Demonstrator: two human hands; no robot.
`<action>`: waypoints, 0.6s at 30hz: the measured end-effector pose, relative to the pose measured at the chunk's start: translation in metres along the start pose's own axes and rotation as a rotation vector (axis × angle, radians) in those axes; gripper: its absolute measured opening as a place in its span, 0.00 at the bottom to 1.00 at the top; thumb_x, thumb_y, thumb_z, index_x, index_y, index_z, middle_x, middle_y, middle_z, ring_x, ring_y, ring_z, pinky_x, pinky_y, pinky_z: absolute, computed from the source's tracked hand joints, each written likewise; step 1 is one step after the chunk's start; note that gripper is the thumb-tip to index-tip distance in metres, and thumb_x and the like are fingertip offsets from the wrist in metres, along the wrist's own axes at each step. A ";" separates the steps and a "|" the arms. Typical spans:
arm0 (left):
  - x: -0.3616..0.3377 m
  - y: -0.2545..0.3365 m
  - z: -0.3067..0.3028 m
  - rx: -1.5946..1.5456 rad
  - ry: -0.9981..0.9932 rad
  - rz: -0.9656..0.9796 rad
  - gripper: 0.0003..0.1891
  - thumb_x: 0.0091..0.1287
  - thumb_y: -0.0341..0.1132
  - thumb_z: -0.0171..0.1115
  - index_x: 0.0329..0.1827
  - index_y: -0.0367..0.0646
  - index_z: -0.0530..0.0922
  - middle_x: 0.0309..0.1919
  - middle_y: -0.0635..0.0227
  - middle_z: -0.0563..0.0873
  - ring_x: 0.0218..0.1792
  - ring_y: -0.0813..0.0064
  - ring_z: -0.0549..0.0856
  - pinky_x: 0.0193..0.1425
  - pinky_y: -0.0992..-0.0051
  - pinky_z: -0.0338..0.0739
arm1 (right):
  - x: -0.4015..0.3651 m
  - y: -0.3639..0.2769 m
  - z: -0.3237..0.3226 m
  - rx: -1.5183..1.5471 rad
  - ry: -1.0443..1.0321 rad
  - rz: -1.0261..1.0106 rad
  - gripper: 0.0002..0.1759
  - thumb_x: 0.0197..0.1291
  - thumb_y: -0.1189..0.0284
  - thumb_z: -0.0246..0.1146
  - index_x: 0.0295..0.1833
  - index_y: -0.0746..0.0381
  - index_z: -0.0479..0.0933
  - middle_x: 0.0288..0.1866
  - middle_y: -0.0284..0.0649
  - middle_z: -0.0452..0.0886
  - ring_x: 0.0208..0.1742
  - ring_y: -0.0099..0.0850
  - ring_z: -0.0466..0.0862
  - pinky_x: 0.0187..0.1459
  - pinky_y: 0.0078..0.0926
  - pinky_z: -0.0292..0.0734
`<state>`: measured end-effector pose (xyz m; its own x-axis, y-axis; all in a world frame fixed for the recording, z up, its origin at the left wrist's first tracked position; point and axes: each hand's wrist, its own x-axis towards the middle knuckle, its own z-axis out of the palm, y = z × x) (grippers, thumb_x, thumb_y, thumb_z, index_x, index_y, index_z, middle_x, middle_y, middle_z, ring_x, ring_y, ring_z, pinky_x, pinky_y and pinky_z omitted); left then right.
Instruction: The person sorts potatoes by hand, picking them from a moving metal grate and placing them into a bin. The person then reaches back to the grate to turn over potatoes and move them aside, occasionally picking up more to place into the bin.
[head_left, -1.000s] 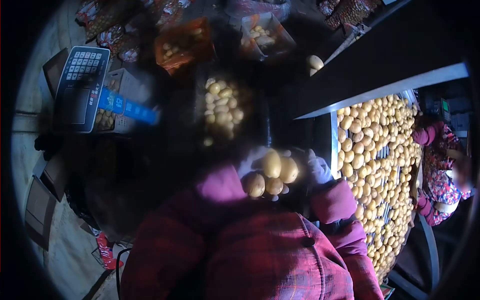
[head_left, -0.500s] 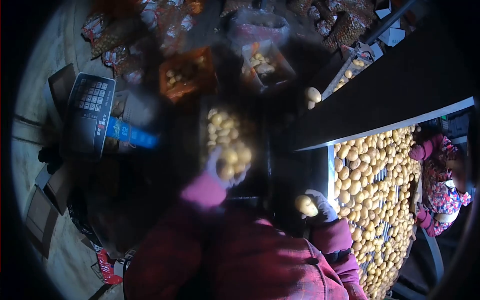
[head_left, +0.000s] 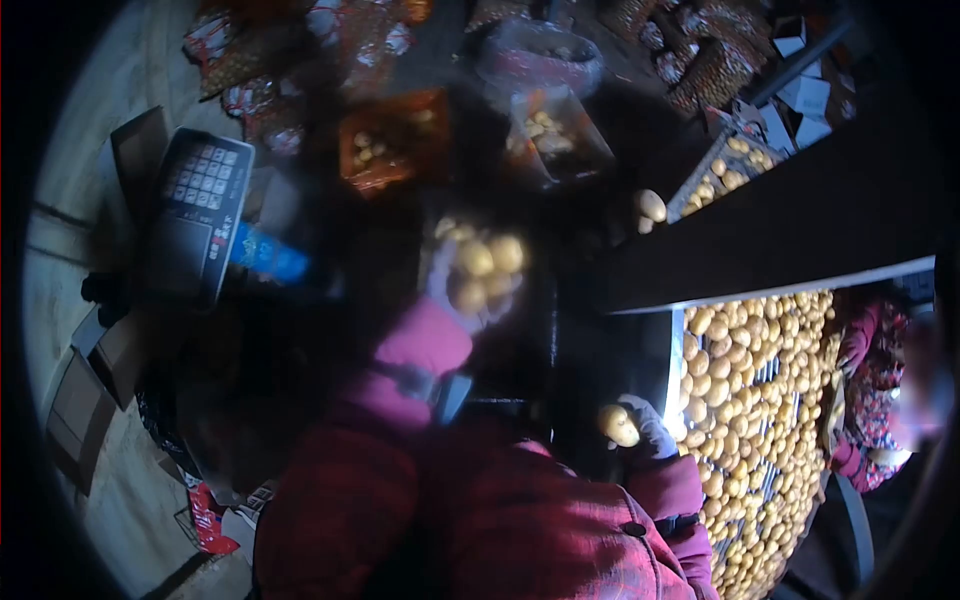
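My left hand (head_left: 445,284), gloved and blurred, is closed around several yellow potatoes (head_left: 480,257) in front of me. It is over a dark container where more potatoes show just beyond the fingers, mostly covered by the hand. Low on the right, my right hand (head_left: 648,428), in a pale glove, grips one potato (head_left: 617,425) beside the pale edge of the sorting conveyor (head_left: 676,370). Many loose potatoes (head_left: 735,350) cover that conveyor's rollers.
A scale display with keypad (head_left: 205,190) stands left. Ahead are an orange crate (head_left: 395,175) and a pale crate (head_left: 560,160), both holding potatoes. A dark panel (head_left: 750,240) overhangs the conveyor. Another person's sleeve (head_left: 862,335) is at its far side. Filled net bags (head_left: 715,60) lie behind.
My left hand has moved forward with its potatoes, covering more of those in the container. My right hand still grips its potato beside the conveyor. The whole view has shifted slightly.
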<state>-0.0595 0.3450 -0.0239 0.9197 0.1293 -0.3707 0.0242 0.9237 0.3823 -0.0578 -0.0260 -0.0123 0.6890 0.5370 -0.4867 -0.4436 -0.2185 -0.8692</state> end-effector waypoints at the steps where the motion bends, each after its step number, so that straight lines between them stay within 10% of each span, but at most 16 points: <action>1: -0.009 -0.002 -0.006 -0.040 0.038 -0.043 0.33 0.60 0.66 0.52 0.61 0.54 0.69 0.49 0.67 0.79 0.47 0.63 0.81 0.45 0.67 0.79 | 0.006 0.005 -0.007 0.234 -0.087 0.069 0.27 0.63 0.51 0.57 0.62 0.55 0.68 0.55 0.39 0.77 0.48 0.33 0.80 0.38 0.29 0.81; 9: -0.059 -0.044 -0.095 -0.156 0.241 -0.262 0.32 0.54 0.61 0.64 0.59 0.55 0.71 0.51 0.70 0.79 0.45 0.62 0.82 0.46 0.67 0.80 | 0.005 -0.003 0.018 0.150 -0.016 0.114 0.31 0.61 0.47 0.59 0.61 0.59 0.70 0.54 0.42 0.77 0.50 0.36 0.80 0.42 0.37 0.81; 11: -0.062 -0.045 -0.097 -0.121 0.322 -0.263 0.32 0.54 0.62 0.63 0.58 0.57 0.71 0.51 0.69 0.79 0.43 0.61 0.82 0.45 0.66 0.80 | 0.005 -0.010 0.030 -0.504 0.099 -0.084 0.30 0.62 0.48 0.57 0.60 0.60 0.71 0.54 0.43 0.78 0.52 0.36 0.79 0.50 0.36 0.80; 18: -0.041 -0.014 -0.094 -0.276 0.227 -0.204 0.31 0.58 0.61 0.60 0.60 0.57 0.72 0.55 0.66 0.78 0.50 0.56 0.79 0.48 0.62 0.80 | 0.012 0.024 0.017 -0.433 0.146 -0.088 0.28 0.64 0.52 0.56 0.60 0.61 0.71 0.55 0.42 0.78 0.54 0.36 0.79 0.55 0.37 0.77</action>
<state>-0.1345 0.3612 -0.0937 0.7964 -0.0185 -0.6045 0.0626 0.9967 0.0520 -0.0702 -0.0109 -0.0374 0.8004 0.4555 -0.3898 -0.1211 -0.5139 -0.8493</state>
